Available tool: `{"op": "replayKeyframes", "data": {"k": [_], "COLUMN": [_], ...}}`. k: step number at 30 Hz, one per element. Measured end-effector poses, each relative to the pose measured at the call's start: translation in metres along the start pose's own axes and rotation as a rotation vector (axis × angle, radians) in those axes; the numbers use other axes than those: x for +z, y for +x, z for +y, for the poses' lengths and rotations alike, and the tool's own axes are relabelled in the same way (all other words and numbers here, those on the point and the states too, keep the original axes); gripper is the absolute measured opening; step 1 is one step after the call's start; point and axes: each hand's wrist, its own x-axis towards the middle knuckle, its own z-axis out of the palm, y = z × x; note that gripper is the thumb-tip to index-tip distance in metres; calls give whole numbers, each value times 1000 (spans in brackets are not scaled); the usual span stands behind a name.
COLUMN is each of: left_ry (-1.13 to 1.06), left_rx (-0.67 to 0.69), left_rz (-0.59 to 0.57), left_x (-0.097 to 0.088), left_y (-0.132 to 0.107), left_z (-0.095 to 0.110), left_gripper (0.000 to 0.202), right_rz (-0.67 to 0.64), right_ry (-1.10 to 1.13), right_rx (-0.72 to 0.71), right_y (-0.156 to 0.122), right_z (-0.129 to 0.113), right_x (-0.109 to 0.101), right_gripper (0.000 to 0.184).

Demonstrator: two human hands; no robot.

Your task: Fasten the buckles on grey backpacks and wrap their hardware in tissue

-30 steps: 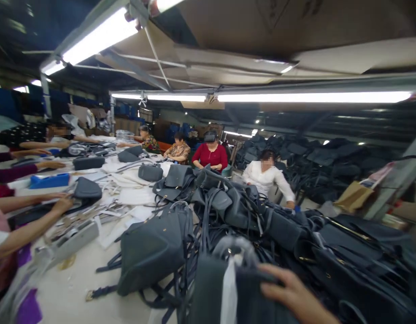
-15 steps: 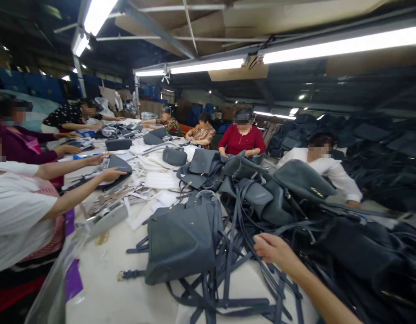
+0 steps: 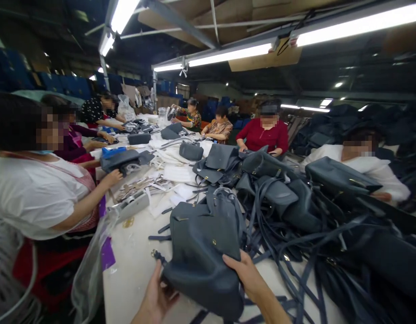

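A dark grey-blue backpack [image 3: 204, 252] lies in front of me on the table, its near end tipped up. My left hand [image 3: 156, 294] grips its lower left corner, thumb beside a short buckle strap [image 3: 158, 256] and fingers curled underneath. On the opposite side, my right hand [image 3: 248, 276] is closed round the edge, thumb on the front panel; its other fingers are hidden behind the bag. Loose straps [image 3: 296, 288] trail over the tabletop at the right.
A heap of similar bags [image 3: 278, 193] fills the right side. White sheets [image 3: 181, 173] and paper scraps lie mid-table. At the left, a co-worker in a white shirt [image 3: 42, 193] handles another bag [image 3: 120, 162]. Several other people sit round the table [image 3: 127, 279].
My left hand has come into view and taken hold of the backpack. My right hand has moved from the straps onto the bag's right side. The bag's near end is now raised.
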Motion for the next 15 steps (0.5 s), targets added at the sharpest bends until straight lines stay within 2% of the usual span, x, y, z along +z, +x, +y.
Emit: {"op": "replayKeyframes", "data": {"k": [2,5,7,11,15], "left_ry": [27,80,124,215,294], "left_rx": [-85,-217,-208,-119,-13], "left_rz": [-122,-440,-561,-631,-643], "left_x": [-15,-36,-45,-49,-41], "left_y": [-7,-25,-39,-66,-84], "left_z": [-12,-45,-72,-116,-127], "left_gripper": [61,70,74,70,53], "right_rz": [-51,-102,-116,-50,98], "right_ry": [162,316,335,254,-85], "right_rx": [80,181,195,189,91], "right_y": [-48,-117,-157,-221,-269], "right_z": [2,-2,-7,-10,16], "right_x": [-22,-53,-69,-89,-105], "right_gripper": [49,55,55,48,45]}}
